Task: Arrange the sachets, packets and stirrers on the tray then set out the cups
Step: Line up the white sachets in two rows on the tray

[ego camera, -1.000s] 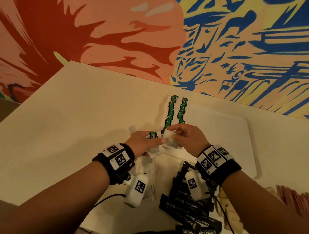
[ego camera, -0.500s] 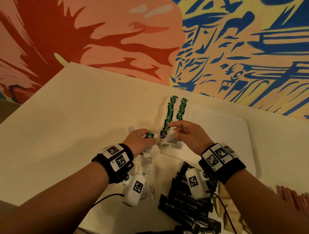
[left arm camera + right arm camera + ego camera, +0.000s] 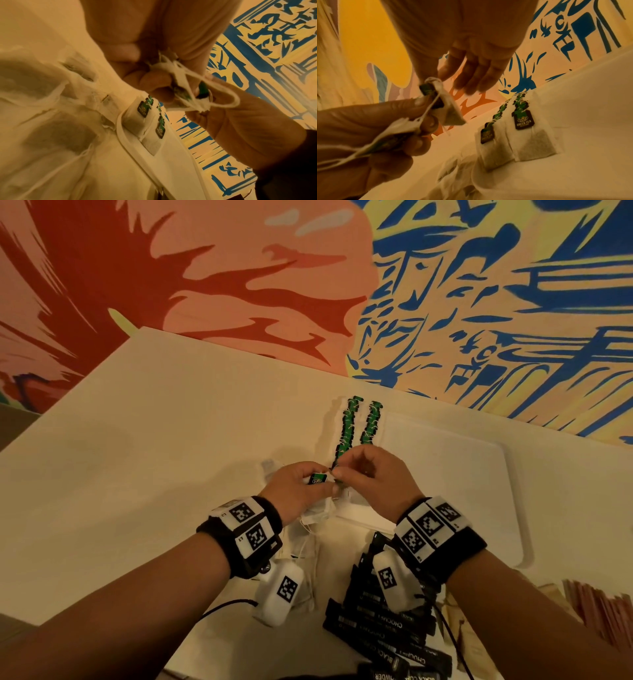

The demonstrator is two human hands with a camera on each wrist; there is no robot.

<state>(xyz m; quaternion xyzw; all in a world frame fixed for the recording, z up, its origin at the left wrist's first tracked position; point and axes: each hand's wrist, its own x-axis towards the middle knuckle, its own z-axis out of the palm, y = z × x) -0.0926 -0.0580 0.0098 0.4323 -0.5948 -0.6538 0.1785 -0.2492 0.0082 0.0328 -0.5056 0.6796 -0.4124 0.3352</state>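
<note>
Black coffee sticks [image 3: 387,621] are still heaped on the table [image 3: 137,440] nearest the person, none on the tray yet as far as I can see. Off to the right there's a pinkish-tan stack [image 3: 596,604], maybe sugar sachets or stirrers; it's cut off by the frame edge, so no idea.

A bit further out, the loose tea bags [image 3: 56,136] lie in a messy pile beside the tray's corner. Above them, the left hand [image 3: 301,487] grips a small bunch of tea bags, and the right hand [image 3: 373,477] pinches one tea bag [image 3: 448,108] by its top, other fingers relaxed. Strings look tangled between the two hands, so my guess is they're teasing one free.

Beyond that, the white tray [image 3: 479,491] has two neat rows of green-tagged tea bags [image 3: 359,426] along its left side; the rest is bare. So early days, I'd say: tea partly done, sticks and stirrers to go. Cups aren't in any view.
</note>
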